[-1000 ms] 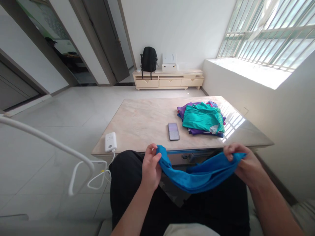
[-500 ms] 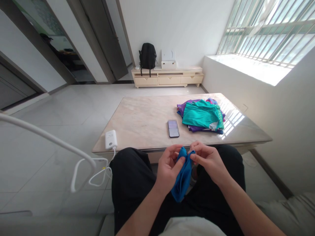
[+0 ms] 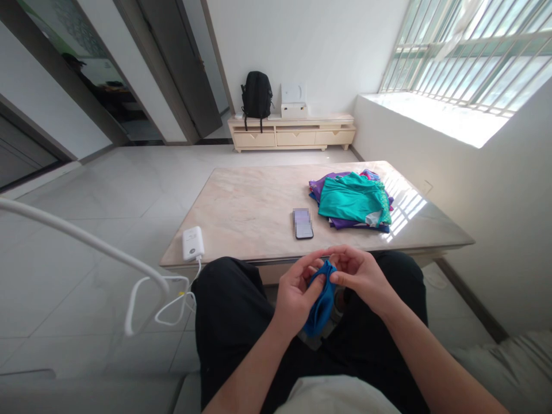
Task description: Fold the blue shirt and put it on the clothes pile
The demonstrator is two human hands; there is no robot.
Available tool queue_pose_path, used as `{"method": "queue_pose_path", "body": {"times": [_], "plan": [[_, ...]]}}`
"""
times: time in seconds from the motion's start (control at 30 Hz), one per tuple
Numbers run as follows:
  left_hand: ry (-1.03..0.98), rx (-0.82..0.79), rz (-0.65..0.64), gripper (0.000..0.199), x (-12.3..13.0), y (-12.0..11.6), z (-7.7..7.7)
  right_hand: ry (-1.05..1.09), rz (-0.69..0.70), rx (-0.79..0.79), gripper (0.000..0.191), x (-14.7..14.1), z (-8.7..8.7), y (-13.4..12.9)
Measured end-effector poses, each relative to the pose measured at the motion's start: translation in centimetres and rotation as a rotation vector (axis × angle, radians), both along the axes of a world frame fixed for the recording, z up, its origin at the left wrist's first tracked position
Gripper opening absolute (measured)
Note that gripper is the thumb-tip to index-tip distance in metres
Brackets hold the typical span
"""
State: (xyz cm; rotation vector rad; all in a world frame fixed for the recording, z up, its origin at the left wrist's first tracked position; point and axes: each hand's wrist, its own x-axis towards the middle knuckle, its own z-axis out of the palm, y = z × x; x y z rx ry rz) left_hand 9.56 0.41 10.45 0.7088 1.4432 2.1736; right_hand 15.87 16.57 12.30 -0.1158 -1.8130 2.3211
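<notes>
Head view, left to right: I see a white pole (image 3: 81, 238) slanting across the floor, with a looped white cable (image 3: 172, 299) running up to a white charger (image 3: 192, 243) on the near left corner of the table (image 3: 250, 201). A phone (image 3: 303, 223) lies flat near the table's middle, and just right of it sits a pile of folded clothes (image 3: 352, 200), teal on top, purple beneath.

Below the table edge, over the lap, my left hand (image 3: 295, 293) is closed around a blue cloth (image 3: 321, 299), thumb and fingers pinching its upper edge. My right hand (image 3: 360, 273) meets it from the other side, fingertips pinching the same top edge, so both hands grasp the cloth together. The cloth hangs bunched between them, doubled over, its lower part drooping toward the dark trousers (image 3: 233, 322).

I judge it light, soft and limp, probably a little slick; it will sag wherever it is unsupported. Its corners or hem look like the best places to grip.
</notes>
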Motion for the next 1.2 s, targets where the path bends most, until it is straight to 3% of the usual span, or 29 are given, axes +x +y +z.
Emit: {"method": "queue_pose_path", "body": {"times": [0.23, 0.43, 0.7, 0.9, 1.03, 1.1, 1.2], "plan": [[0.045, -0.081, -0.002, 0.048, -0.4, 0.0, -1.1, 0.009, -0.113, 0.108, 0.027, 0.4, -0.6, 0.6], [0.168, -0.129, -0.006, 0.048, -0.3, 0.2, -1.7, 0.066, -0.104, 0.171, 0.024, 0.6, -1.4, 1.2], [0.586, -0.332, 0.142, 0.035, -0.3, -0.3, -3.3, 0.22, -0.338, 0.426, 0.014, 1.4, -0.3, 1.4], [0.573, -0.496, 0.19, 0.02, -1.4, -1.8, -4.4, 0.347, -0.571, 0.532, 0.015, 2.0, 1.0, 2.7], [0.548, -0.61, 0.228, 0.016, -2.7, -2.9, -4.7, 0.379, -0.647, 0.564, 0.014, 2.2, 1.4, 3.8], [0.502, -0.638, 0.197, 0.015, -3.2, -3.4, -4.5, 0.371, -0.661, 0.572, 0.014, 2.3, 1.4, 4.2], [0.352, -0.622, 0.049, 0.015, -4.0, -4.2, -3.6, 0.354, -0.669, 0.614, 0.014, 2.5, 1.1, 4.9]]}}
